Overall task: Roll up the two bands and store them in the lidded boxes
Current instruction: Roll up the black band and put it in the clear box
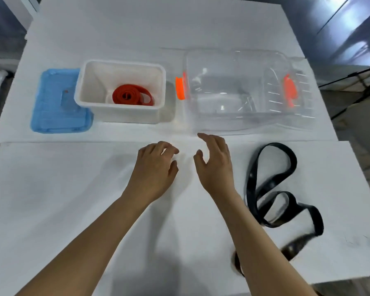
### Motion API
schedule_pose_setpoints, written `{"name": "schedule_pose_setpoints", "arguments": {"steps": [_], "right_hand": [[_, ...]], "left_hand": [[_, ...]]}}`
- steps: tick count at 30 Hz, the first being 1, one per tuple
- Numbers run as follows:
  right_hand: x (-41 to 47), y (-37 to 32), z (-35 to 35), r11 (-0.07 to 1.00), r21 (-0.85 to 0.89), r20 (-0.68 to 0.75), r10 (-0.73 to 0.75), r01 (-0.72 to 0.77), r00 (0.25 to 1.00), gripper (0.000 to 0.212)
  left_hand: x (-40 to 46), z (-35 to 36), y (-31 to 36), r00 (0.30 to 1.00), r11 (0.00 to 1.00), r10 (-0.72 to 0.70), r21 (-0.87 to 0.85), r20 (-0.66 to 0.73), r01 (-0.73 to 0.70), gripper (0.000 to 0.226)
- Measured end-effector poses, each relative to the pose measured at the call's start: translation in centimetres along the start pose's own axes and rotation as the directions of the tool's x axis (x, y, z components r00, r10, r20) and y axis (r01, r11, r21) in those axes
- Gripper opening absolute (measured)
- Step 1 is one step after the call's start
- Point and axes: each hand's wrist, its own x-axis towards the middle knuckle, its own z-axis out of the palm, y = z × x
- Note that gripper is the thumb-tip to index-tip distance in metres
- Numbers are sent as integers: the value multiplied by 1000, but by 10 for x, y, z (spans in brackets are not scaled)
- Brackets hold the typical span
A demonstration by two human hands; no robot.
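Observation:
A rolled red band (131, 96) lies inside the open white box (120, 107) at the back left. Its blue lid (59, 103) rests flat on the table, partly under the box's left side. A clear box (244, 90) with orange clips (180, 87) stands at the back right. The black band (273, 189) lies unrolled in loose loops on the right of the table, part of it passing under my right forearm. My left hand (156, 167) and my right hand (215, 162) hover side by side over the table's middle, both holding nothing, fingers spread.
The white table (73, 199) ends just behind the boxes and at the near right, where dark floor and a stand's legs (355, 86) show.

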Motion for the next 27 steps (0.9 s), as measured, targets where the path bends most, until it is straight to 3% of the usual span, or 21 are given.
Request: {"name": "schedule_pose_setpoints", "arguments": {"steps": [7, 14, 19, 23, 27], "right_hand": [[-65, 63, -59, 991, -13, 16, 133, -133, 991, 43], [-140, 147, -111, 949, -87, 84, 309, -302, 947, 42], [-187, 191, -130, 912, -78, 161, 411, -403, 897, 37], [-214, 211, -140, 867, -163, 292, 498, -471, 817, 35], [-232, 222, -144, 844, -200, 431, 532, -499, 728, 35]], "left_hand": [[-49, 54, 75, 997, 999, 6, -51, 73, -2, 27], [-99, 126, 151, 959, 994, 89, -82, 268, -69, 34], [-140, 174, 191, 828, 967, 245, -66, 504, -246, 38], [-175, 210, 198, 708, 927, 245, 54, 662, -371, 56], [-189, 237, 194, 817, 935, 233, 111, 527, -338, 52]]}}
